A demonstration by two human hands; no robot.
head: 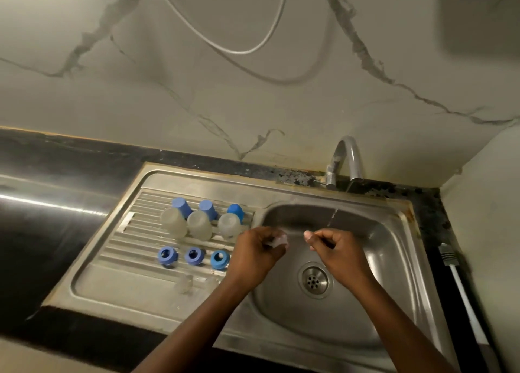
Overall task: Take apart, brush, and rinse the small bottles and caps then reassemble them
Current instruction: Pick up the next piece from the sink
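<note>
My left hand (257, 250) pinches a small clear soft piece (279, 242) over the left rim of the sink basin (388, 260). My right hand (336, 250) hovers beside it over the basin with fingers curled, and nothing shows in it. A thin stream of water (333, 218) falls just behind the right hand. On the drainboard (118, 285) three clear small bottles (199, 226) stand upside down in a row. Three blue caps (208, 208) stand behind them and three blue collar rings (194, 256) lie in front. Two more clear pieces (184, 284) lie nearer me.
The curved tap (346, 159) stands behind the basin at the wall. The drain strainer (314, 282) sits below my right wrist. A white-handled brush (457, 277) lies on the dark counter right of the sink. Black countertop (42, 232) stretches to the left.
</note>
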